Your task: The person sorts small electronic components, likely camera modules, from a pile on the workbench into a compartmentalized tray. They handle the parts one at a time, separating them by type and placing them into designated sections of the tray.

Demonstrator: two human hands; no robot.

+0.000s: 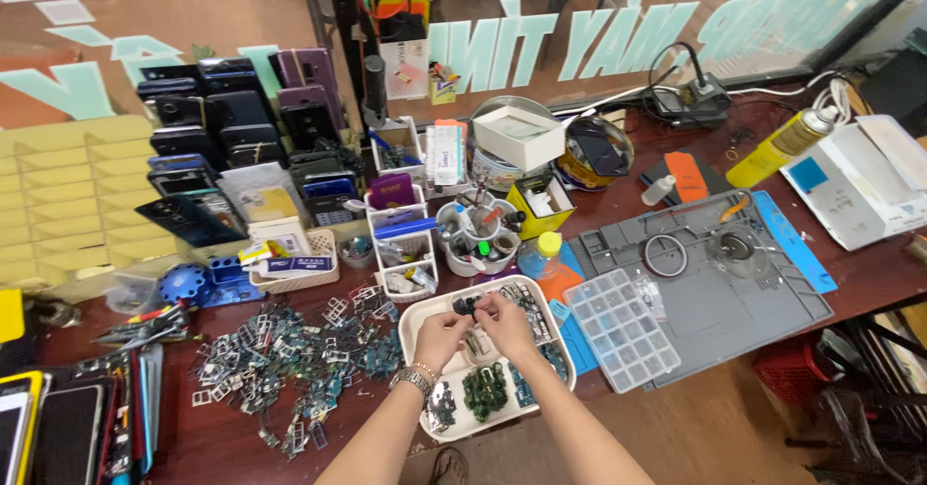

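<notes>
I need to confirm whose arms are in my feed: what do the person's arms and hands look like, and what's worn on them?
Both forearms are bare, with no sleeves and no gloves. The left hand has a metal-link wristwatch and a thin beaded bracelet at the wrist. The right hand and its wrist show nothing worn. I can't make out any rings.

Both forearms are reaching forward, left hand (442, 335) and right hand (504, 323) meeting fingertip to fingertip, fingers pinching.

white tray (410, 326), yellow spray can (777, 147), grey mat (719, 297)
</notes>
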